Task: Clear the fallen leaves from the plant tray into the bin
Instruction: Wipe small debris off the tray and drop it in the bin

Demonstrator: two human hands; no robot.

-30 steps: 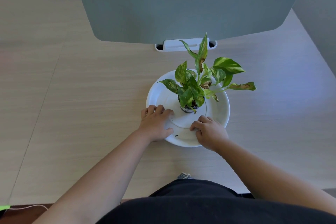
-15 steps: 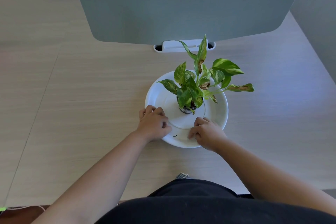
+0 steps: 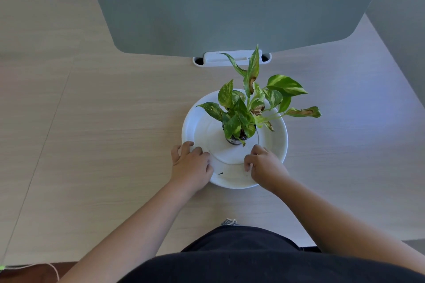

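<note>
White and round, the plant tray (image 3: 277, 145) sits on a pale wood-grain desk (image 3: 115, 133) in the head view, just in front of a grey-green divider panel (image 3: 230, 7) held in a white clamp (image 3: 232, 58). A small dark pot (image 3: 238, 139) stands upright near the tray's middle, holding a variegated green plant (image 3: 250, 105); several of its leaves show brown, dried patches, and one such leaf (image 3: 303, 112) reaches out past the tray's right rim. The left hand (image 3: 192, 163) rests palm down over the tray's near-left rim, its fingers curled loosely and spread a little, touching the rim; whether it holds anything cannot be told. The right hand (image 3: 264, 164) lies on the near-right part of the tray with its fingers bent inward toward the palm, fingertips close together on the white surface; anything pinched there is too small to make out. Between the two hands, a tiny dark speck of debris (image 3: 220, 173) lies on the tray floor. Both forearms are bare, and a dark garment (image 3: 253, 259) fills the bottom edge.
</note>
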